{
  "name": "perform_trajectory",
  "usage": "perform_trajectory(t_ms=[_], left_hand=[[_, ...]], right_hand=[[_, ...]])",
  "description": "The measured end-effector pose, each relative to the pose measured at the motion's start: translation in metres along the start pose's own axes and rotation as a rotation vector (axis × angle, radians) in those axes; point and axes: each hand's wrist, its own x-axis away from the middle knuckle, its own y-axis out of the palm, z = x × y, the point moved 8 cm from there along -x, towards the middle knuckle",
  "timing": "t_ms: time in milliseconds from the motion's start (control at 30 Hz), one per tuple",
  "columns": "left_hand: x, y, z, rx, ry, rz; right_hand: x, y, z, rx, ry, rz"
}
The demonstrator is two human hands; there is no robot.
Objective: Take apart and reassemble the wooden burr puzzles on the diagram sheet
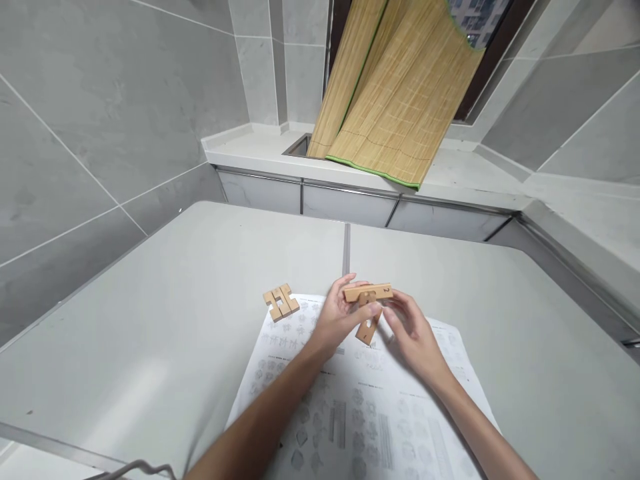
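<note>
Wooden blocks: left hand pinching, right hand curled alongside.

Smooth wooden blocks, matt paper sheet, glossy tabletop.

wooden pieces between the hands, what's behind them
Past the held wooden pieces, printed paper shows below and tabletop above; whatever they, the left hand and the right hand cover directly can't be seen.

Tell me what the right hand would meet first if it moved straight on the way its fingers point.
Most likely the wooden piece marked 2, held in the left hand; the right hand points toward its numbered end. Depth is unclear, so they may be touching.
</note>
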Motion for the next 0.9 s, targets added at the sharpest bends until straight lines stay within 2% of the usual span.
perform_trajectory(t_ms=[167,467,667,900], left_hand=[[0.006,0.012,-0.002,-0.210,0.006,-0.105],[0.008,0.014,-0.009,-0.305,-0.025,-0.161],[0.017,0.023,0.004,-0.481,0.005,-0.171],[0.020,0.025,0.018,-0.661,0.027,-0.158]], right_hand=[[0.000,-0.012,0.003,-0.111,0.095,0.086],[0.000,-0.022,-0.003,-0.002,0.087,0.160],[0.001,-0.030,-0.005,0.079,0.072,0.227],[0.002,-0.034,-0.011,0.205,0.027,0.241]])
